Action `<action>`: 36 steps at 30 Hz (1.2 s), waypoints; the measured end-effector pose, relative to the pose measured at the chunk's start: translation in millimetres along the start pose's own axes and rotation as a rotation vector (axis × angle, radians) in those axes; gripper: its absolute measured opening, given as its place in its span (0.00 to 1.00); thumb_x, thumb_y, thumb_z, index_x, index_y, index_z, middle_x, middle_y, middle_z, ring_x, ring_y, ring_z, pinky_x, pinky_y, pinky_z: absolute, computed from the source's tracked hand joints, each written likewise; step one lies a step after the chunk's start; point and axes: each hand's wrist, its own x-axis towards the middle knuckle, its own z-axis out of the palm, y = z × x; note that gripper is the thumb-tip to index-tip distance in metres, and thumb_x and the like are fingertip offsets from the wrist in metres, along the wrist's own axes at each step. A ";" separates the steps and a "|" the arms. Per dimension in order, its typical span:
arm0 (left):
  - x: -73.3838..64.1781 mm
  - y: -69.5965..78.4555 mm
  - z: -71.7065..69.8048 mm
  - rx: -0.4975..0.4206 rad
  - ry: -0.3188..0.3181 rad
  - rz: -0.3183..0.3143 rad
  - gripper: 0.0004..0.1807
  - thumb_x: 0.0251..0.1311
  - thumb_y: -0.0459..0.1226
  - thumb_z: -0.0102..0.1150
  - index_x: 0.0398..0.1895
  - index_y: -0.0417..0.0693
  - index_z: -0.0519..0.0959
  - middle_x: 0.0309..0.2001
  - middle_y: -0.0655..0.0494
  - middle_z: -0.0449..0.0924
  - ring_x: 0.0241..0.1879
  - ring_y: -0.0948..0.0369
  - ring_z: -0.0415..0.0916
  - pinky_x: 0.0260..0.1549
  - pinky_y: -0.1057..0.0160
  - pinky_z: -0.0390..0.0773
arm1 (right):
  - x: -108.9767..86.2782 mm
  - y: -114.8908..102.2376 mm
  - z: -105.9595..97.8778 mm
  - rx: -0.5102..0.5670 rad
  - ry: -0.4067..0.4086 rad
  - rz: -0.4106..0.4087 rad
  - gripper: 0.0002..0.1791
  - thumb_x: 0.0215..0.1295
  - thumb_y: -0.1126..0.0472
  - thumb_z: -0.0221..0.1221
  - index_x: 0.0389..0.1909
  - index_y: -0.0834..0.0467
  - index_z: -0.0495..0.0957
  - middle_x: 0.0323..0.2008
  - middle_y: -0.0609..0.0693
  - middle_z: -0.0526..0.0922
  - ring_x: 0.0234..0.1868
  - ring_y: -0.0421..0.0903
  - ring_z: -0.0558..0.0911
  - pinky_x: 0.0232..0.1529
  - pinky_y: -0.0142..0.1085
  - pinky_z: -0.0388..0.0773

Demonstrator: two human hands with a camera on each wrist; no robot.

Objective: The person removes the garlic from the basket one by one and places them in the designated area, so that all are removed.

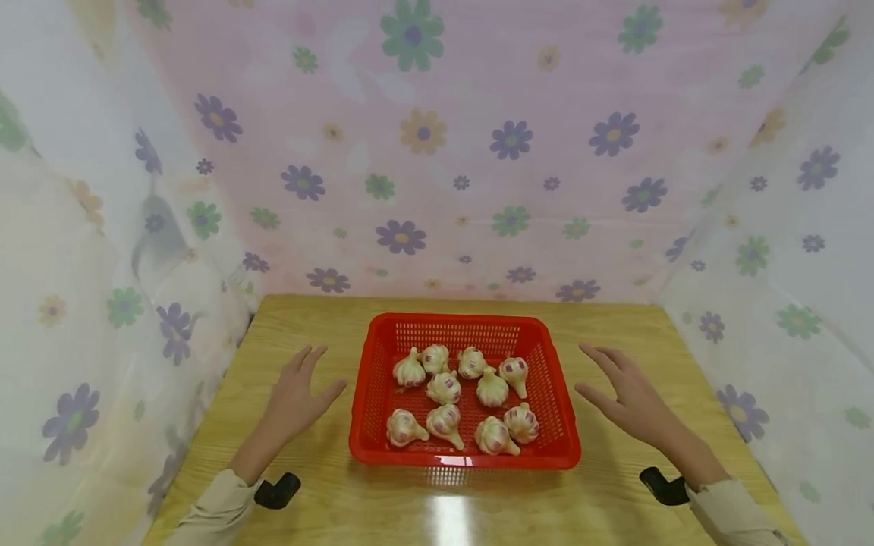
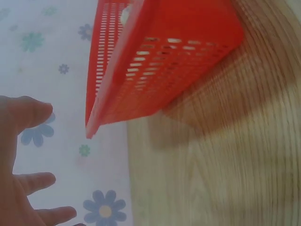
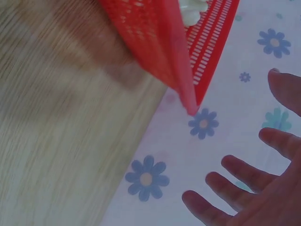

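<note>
A red plastic basket (image 1: 464,459) with slotted walls sits on the wooden table, holding several garlic bulbs (image 1: 444,387) with purple-tinged skins. To its left, apart from the wall, hovers my left hand (image 1: 295,400), fingers extended and thumb toward the basket. My right hand (image 1: 631,402) mirrors it on the other side, also with straight fingers and holding nothing. In the left wrist view, the basket's side (image 2: 155,70) rises beyond the thumb and spread fingers. The right wrist view shows spread fingers, the basket's corner (image 3: 174,61) and part of a pale bulb (image 3: 192,12).
Under everything lies a light wooden table (image 1: 307,318). Flower-patterned cloth (image 1: 464,152) hangs behind it and along both sides. Dark wrist-worn devices (image 1: 278,491) show at both cuffs. Light glares off the table in front of the basket.
</note>
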 end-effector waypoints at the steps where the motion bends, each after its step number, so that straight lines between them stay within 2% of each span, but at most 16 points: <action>1: 1.3 1.0 1.6 -0.028 -0.012 -0.006 0.41 0.61 0.56 0.55 0.70 0.44 0.58 0.69 0.34 0.51 0.65 0.34 0.48 0.53 0.29 0.55 | 1.1 -1.8 0.4 0.012 -0.014 -0.002 0.36 0.64 0.54 0.60 0.70 0.54 0.58 0.62 0.63 0.63 0.59 0.66 0.65 0.47 0.65 0.64; 7: 6.0 6.4 14.1 -0.203 -0.086 -0.074 0.38 0.61 0.51 0.58 0.69 0.43 0.59 0.66 0.38 0.58 0.62 0.40 0.58 0.53 0.38 0.65 | 10.7 -13.2 5.6 0.098 -0.073 -0.006 0.34 0.66 0.54 0.59 0.70 0.54 0.58 0.60 0.62 0.65 0.56 0.62 0.69 0.47 0.63 0.68; 13: 10.3 10.2 30.5 -0.347 -0.108 -0.146 0.34 0.59 0.45 0.63 0.66 0.47 0.62 0.58 0.39 0.68 0.49 0.47 0.72 0.38 0.52 0.77 | 20.9 -25.3 13.9 0.172 -0.113 -0.016 0.34 0.66 0.54 0.59 0.70 0.54 0.59 0.60 0.61 0.66 0.54 0.60 0.70 0.46 0.57 0.72; 19: 17.7 14.0 45.0 -0.557 -0.128 -0.237 0.32 0.57 0.35 0.63 0.65 0.44 0.64 0.49 0.40 0.71 0.35 0.54 0.76 0.23 0.57 0.79 | 33.0 -35.9 22.2 0.222 -0.132 -0.036 0.32 0.65 0.54 0.59 0.68 0.55 0.61 0.62 0.59 0.67 0.56 0.60 0.71 0.46 0.57 0.73; 22: 20.3 14.8 47.9 -0.667 -0.122 -0.274 0.32 0.56 0.31 0.63 0.65 0.43 0.65 0.46 0.40 0.73 0.30 0.56 0.77 0.20 0.58 0.78 | 40.5 -40.8 27.3 0.227 -0.140 -0.056 0.33 0.64 0.53 0.60 0.68 0.55 0.62 0.62 0.57 0.68 0.56 0.58 0.71 0.49 0.58 0.71; 24: 20.1 21.5 43.7 -0.716 -0.120 -0.291 0.32 0.56 0.29 0.62 0.65 0.41 0.64 0.46 0.39 0.73 0.29 0.55 0.77 0.20 0.58 0.78 | 45.0 -43.8 30.3 0.230 -0.146 -0.070 0.33 0.63 0.54 0.61 0.68 0.55 0.63 0.62 0.57 0.68 0.56 0.57 0.71 0.50 0.59 0.69; 29: 23.8 25.3 45.8 -0.756 -0.091 -0.330 0.31 0.55 0.26 0.62 0.64 0.42 0.67 0.46 0.39 0.74 0.28 0.55 0.77 0.20 0.58 0.77 | 52.9 -49.8 37.2 0.252 -0.177 -0.084 0.34 0.62 0.54 0.63 0.67 0.55 0.63 0.63 0.57 0.68 0.58 0.58 0.71 0.52 0.59 0.68; 31: 27.4 20.0 51.7 -0.777 -0.079 -0.351 0.31 0.55 0.27 0.62 0.64 0.45 0.68 0.46 0.41 0.74 0.27 0.56 0.77 0.20 0.60 0.77 | 55.9 -51.7 40.6 0.265 -0.197 -0.083 0.35 0.62 0.52 0.63 0.68 0.54 0.63 0.63 0.56 0.68 0.58 0.57 0.71 0.52 0.57 0.70; 36: 31.3 20.1 49.8 -0.802 -0.081 -0.410 0.32 0.54 0.27 0.61 0.64 0.45 0.68 0.49 0.40 0.72 0.32 0.56 0.77 0.24 0.59 0.77 | 64.1 -57.5 49.4 0.324 -0.255 -0.068 0.35 0.61 0.50 0.63 0.67 0.51 0.62 0.60 0.54 0.69 0.55 0.54 0.72 0.49 0.54 0.73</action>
